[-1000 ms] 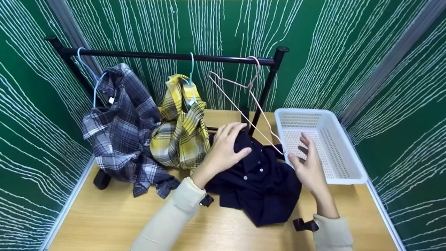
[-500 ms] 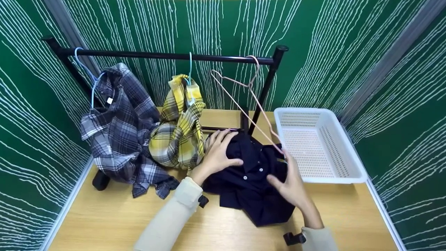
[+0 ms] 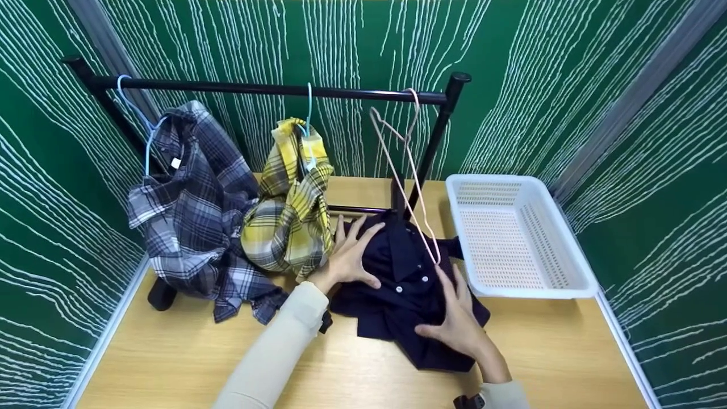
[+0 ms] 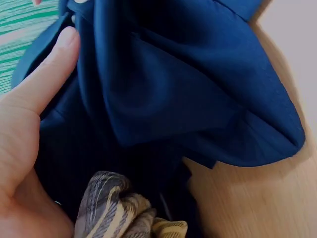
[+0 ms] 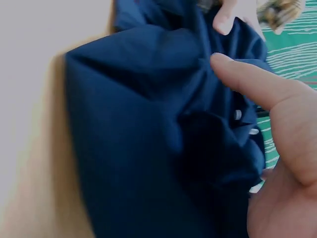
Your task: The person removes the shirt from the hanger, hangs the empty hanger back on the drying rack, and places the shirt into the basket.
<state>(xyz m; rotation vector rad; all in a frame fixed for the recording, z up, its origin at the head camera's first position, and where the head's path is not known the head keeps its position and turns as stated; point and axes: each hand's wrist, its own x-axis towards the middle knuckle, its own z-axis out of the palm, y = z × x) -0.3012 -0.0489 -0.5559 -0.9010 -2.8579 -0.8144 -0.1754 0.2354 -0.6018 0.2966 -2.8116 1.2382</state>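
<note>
A dark navy garment (image 3: 397,307) with white buttons lies crumpled on the table, also filling much of the left wrist view (image 4: 168,99) and the right wrist view (image 5: 133,129). On its left side rests my left hand (image 3: 349,258), fingers spread, thumb over the cloth. My right hand (image 3: 457,318) is spread on its right side, fingertips beside the lower end of a pink hanger (image 3: 418,187). That hanger hooks over the black rack's bar (image 3: 244,87) and holds no garment.
A grey plaid shirt (image 3: 193,210) and a yellow plaid shirt (image 3: 289,210) hang on blue hangers left of my left hand. To the right stands a white perforated basket (image 3: 568,250). Green walls with white lines surround the wooden table (image 3: 176,352).
Both hands have come down onto the navy garment, the right one moving left from beside the basket. The pink hanger has turned and its lower end has swung left.
</note>
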